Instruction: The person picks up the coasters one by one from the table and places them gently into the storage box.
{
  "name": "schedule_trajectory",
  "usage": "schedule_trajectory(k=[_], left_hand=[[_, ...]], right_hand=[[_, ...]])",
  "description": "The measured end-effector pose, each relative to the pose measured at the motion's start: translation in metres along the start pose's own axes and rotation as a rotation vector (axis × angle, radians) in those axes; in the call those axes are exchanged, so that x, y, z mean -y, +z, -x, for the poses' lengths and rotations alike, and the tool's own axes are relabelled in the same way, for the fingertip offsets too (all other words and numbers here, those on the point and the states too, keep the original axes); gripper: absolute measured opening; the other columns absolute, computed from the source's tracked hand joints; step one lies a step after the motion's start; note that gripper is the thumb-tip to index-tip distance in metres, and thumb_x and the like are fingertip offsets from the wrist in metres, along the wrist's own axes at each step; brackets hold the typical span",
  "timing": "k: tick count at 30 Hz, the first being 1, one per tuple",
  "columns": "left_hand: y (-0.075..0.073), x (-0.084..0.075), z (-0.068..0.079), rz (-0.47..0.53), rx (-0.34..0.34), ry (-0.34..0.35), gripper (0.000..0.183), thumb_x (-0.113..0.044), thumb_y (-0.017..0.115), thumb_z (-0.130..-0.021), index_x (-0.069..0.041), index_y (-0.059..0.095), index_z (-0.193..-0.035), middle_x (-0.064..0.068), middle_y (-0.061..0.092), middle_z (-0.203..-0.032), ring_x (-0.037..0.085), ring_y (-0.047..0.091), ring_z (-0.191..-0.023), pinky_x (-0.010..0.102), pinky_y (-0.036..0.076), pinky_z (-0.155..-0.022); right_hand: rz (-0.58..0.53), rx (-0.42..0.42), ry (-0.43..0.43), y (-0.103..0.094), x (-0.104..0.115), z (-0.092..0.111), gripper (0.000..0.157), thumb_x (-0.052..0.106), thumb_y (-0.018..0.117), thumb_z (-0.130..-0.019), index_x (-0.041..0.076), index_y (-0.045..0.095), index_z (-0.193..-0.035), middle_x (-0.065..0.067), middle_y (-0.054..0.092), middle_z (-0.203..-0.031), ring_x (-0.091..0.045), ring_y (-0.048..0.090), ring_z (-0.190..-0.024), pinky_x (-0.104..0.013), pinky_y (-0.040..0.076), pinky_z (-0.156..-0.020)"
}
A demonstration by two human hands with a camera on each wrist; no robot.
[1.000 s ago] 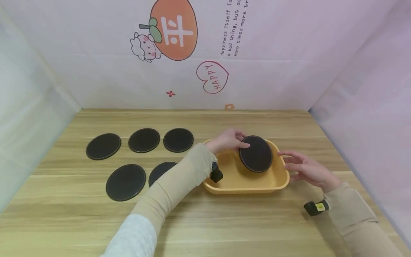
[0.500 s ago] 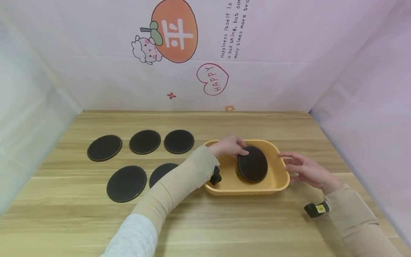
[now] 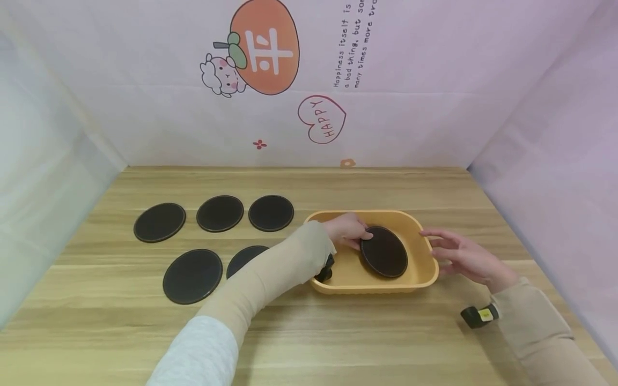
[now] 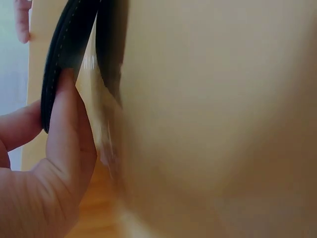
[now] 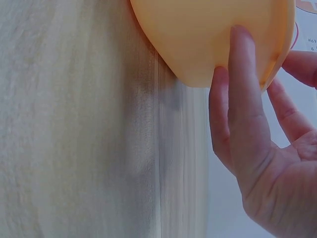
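Observation:
My left hand [image 3: 348,228] reaches into a yellow plastic basin [image 3: 357,288] and pinches the left edge of a round black coaster [image 3: 384,252], thumb on top. In the left wrist view the coaster [image 4: 52,69] appears nearly edge-on, its rim stitched, gripped between thumb and fingers. A second dark shape shows beside it there, too blurred to identify. At the basin's right end is my right hand [image 3: 465,257]. The right wrist view shows its fairly straight fingers [image 5: 242,74] touching the outer wall of the basin [image 5: 198,39], with other digits near the rim.
Several more black coasters lie flat on the wooden table [image 3: 338,343] to the left, among them a front one [image 3: 193,276] and a back one [image 3: 271,213]. My left forearm partly covers another coaster [image 3: 245,257]. White printed cloth [image 3: 410,107] encloses the back and sides.
My left hand has lowered the coaster deeper into the basin, toward its floor. My right hand stays at the basin's right end.

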State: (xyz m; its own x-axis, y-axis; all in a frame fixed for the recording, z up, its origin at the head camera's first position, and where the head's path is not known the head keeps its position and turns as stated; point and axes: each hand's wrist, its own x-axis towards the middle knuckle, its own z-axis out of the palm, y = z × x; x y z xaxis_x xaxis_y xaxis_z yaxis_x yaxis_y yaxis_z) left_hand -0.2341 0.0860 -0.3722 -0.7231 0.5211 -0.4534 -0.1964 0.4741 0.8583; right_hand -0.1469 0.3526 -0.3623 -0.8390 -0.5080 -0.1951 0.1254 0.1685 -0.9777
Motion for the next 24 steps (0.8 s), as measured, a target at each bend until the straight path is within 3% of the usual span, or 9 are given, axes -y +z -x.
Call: schedule_trajectory(k=[8,11,16,24], left_hand=[[0.001,-0.002,0.002,-0.026,0.002,-0.007,0.041,-0.001,0.053,-0.094,0.005,0.048,-0.134,0.018,0.057,-0.127,0.017,0.063,-0.082,0.025,0.057,-0.074],[0.002,-0.003,0.004,-0.058,0.003,-0.008,0.043,-0.002,0.053,-0.094,0.004,0.046,-0.136,0.017,0.052,-0.134,0.018,0.063,-0.092,0.026,0.057,-0.076],[-0.002,-0.006,0.011,-0.127,0.017,-0.008,0.039,-0.006,0.053,-0.096,0.003,0.049,-0.134,0.018,0.052,-0.133,0.026,0.06,-0.112,0.027,0.057,-0.078],[-0.009,-0.012,0.02,-0.195,0.025,0.016,0.04,-0.019,0.056,-0.096,-0.001,0.053,-0.131,0.015,0.056,-0.13,0.025,0.059,-0.112,0.026,0.057,-0.076]], right_hand=[[0.004,0.002,-0.013,-0.001,-0.001,0.001,0.043,-0.001,0.045,-0.097,0.029,0.05,-0.128,0.011,0.059,-0.117,-0.011,0.063,-0.1,-0.036,0.058,-0.073],[0.008,-0.003,-0.012,-0.001,-0.003,0.002,0.044,-0.001,0.045,-0.097,0.029,0.05,-0.128,0.011,0.058,-0.118,-0.01,0.062,-0.1,-0.035,0.058,-0.074],[0.005,-0.007,-0.009,0.0,-0.003,0.001,0.044,-0.001,0.045,-0.097,0.029,0.05,-0.128,0.011,0.058,-0.118,-0.01,0.062,-0.101,-0.036,0.058,-0.075],[0.038,-0.044,0.015,0.002,-0.001,0.002,0.042,0.001,0.047,-0.096,0.028,0.05,-0.128,0.013,0.057,-0.118,-0.009,0.061,-0.101,-0.037,0.058,-0.076]])
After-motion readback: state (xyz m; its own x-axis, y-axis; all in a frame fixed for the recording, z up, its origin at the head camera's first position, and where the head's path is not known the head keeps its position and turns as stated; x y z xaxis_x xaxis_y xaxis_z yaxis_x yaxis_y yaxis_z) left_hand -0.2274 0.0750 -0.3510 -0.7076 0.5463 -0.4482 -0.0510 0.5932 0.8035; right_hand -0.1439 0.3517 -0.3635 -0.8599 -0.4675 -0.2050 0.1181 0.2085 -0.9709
